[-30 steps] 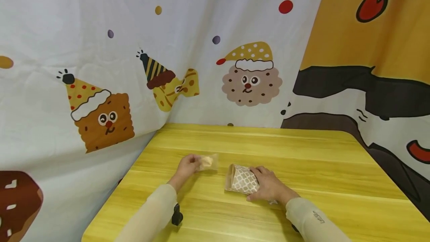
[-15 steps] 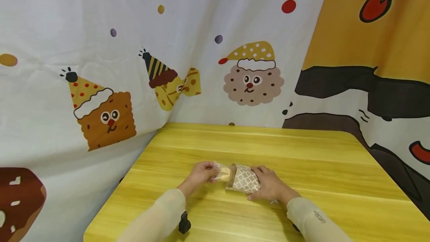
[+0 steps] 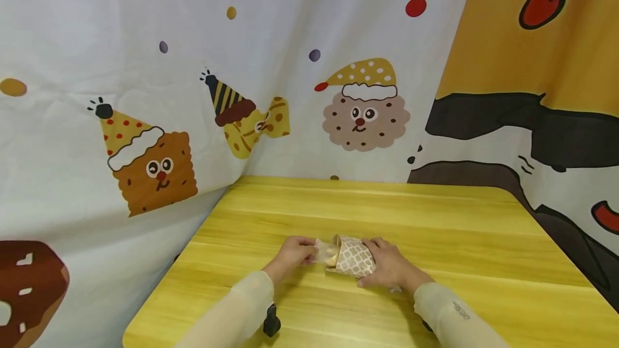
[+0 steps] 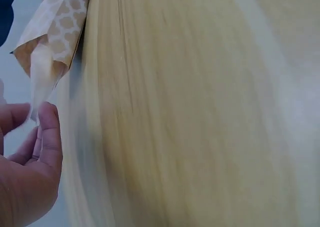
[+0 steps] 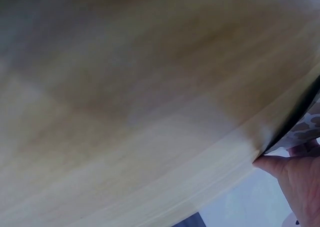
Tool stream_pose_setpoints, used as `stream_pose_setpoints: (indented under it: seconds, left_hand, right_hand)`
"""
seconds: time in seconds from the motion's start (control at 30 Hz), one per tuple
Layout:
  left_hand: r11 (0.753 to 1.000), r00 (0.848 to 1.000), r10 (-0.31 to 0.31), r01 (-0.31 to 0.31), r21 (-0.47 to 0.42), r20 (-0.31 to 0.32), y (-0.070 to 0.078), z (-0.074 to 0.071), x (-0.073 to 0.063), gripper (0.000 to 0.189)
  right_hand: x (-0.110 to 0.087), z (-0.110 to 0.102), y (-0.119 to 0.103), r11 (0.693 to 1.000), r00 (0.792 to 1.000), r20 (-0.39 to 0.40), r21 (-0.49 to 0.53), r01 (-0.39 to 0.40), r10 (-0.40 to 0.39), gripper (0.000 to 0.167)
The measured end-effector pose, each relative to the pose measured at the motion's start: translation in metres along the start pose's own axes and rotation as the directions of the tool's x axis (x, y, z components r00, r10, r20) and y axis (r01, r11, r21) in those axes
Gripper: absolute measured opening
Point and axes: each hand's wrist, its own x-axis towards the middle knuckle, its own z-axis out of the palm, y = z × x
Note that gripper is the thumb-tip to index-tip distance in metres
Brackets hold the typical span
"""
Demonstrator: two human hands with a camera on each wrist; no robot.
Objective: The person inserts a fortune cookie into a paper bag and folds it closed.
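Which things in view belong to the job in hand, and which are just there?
Part of the job:
patterned paper bag, held in the right grip
clear-wrapped packet, pinched in the left grip, partly inside the bag

Just there:
wood-grain table, only the work surface
cartoon-printed cloth backdrop
black wrist device

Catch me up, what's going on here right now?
A person is working at a wood-grain table with both hands. The left hand pinches one end of a small see-through packet with something pale yellow in it. The right hand holds a patterned paper bag with its mouth toward the packet. At this moment the packet's far end is inside the bag's mouth, while the pinched end sticks out.
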Motion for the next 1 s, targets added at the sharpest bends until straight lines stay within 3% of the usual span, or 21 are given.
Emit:
stream_pose_setpoints:
  seconds: [0.13, 0.23, 0.37, 0.43, 0.67, 1.0]
  left_hand:
    - [0.998, 1.0, 0.013, -0.015, -0.069, -0.027, 0.002, 0.004, 0.001, 0.029]
    - [0.993, 0.999, 0.028, -0.032, -0.109, -0.042, 0.007, 0.019, 0.004, 0.027]
    - [0.995, 0.999, 0.051, -0.052, -0.083, -0.013, 0.011, 0.036, 0.006, 0.024]
    - [0.996, 0.998, 0.06, -0.06, -0.071, -0.004, 0.011, 0.036, 0.005, 0.024]
    - [0.994, 1.0, -0.004, 0.002, -0.111, -0.02, 0.011, 0.022, 0.004, 0.027]
    - [0.999, 1.0, -0.01, 0.01, -0.031, 0.018, 0.015, 0.044, 0.008, 0.025]
  right_hand:
    - [0.001, -0.002, 0.0, 1.0, 1.0, 0.006, -0.003, -0.003, 0.003, 0.117]
    - [0.0, -0.001, 0.001, 1.0, 1.0, 0.006, 0.006, -0.002, 0.002, 0.118]
    - [-0.004, 0.002, 0.003, 1.0, 1.0, -0.004, 0.029, -0.007, 0.007, 0.12]
    - [-0.005, 0.002, 0.002, 0.999, 1.0, 0.0, 0.033, -0.009, 0.009, 0.119]
    - [-0.001, -0.004, -0.002, 1.0, 1.0, 0.007, 0.014, 0.021, -0.021, 0.117]
    - [-0.001, -0.005, -0.008, 0.999, 1.0, 0.026, 0.048, -0.002, 0.001, 0.121]
